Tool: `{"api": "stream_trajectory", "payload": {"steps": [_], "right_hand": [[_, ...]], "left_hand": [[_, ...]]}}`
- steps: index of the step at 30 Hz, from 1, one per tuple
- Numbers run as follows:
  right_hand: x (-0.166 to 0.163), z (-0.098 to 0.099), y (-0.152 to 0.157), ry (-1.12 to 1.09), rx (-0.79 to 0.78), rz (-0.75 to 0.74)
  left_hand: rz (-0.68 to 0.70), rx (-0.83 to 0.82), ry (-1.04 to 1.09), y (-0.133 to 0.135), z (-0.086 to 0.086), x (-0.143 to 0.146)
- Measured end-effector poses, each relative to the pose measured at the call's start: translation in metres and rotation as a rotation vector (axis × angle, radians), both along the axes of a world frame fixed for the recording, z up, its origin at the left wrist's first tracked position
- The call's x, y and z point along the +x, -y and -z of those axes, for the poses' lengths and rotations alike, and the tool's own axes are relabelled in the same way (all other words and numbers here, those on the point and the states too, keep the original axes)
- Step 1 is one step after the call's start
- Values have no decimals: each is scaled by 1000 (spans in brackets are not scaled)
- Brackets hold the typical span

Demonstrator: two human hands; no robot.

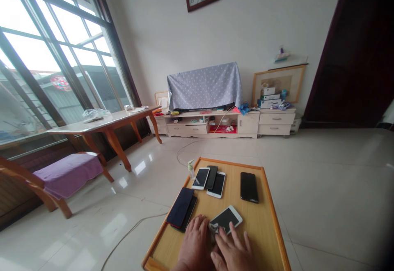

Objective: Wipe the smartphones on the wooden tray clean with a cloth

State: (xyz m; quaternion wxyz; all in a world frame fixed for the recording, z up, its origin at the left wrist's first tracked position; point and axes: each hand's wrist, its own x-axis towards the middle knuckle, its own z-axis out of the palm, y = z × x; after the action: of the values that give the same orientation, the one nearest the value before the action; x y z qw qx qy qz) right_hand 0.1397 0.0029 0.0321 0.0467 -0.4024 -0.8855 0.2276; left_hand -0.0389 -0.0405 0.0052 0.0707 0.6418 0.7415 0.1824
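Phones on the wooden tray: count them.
7. Far middle of the wooden tray: white phone, black phone, white phone. Far right: black phone. Near left: dark phone atop black phone. Near centre: white phone under the right hand. Others may be hidden.

Left hand (193, 244), right hand (231, 249), grey cloth (213, 229) on a white smartphone (226, 219)

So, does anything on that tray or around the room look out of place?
The phones overlap oddly: a black phone lies partly over a white-framed phone, and a dark phone sits askew on a second dark phone. All are on a wooden tray.
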Motion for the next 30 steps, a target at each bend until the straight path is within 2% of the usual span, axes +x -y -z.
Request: {"api": "stream_trajectory", "payload": {"steps": [3, 9, 11, 16, 18, 23, 25, 30], "right_hand": [[3, 0, -4, 0, 34, 20], [19, -1, -33, 49, 163, 230], [14, -1, -28, 47, 147, 200], [-5, -3, -3, -19, 36, 3], [-4, -3, -4, -28, 48, 12], [12, -2, -31, 17, 177, 208], [12, -3, -34, 26, 187, 229], [-4, -7, -11, -29, 74, 26]], "left_hand": [[10, 17, -8, 1, 1, -1], [28, 96, 0, 4, 3, 0], [22, 88, 5, 3, 4, -1], [1, 16, 28, -1, 6, -4], [3, 23, 20, -1, 7, -4], [15, 96, 4, 1, 5, -1], [15, 82, 5, 1, 3, 0], [-7, -9, 20, -1, 3, -2]]}}
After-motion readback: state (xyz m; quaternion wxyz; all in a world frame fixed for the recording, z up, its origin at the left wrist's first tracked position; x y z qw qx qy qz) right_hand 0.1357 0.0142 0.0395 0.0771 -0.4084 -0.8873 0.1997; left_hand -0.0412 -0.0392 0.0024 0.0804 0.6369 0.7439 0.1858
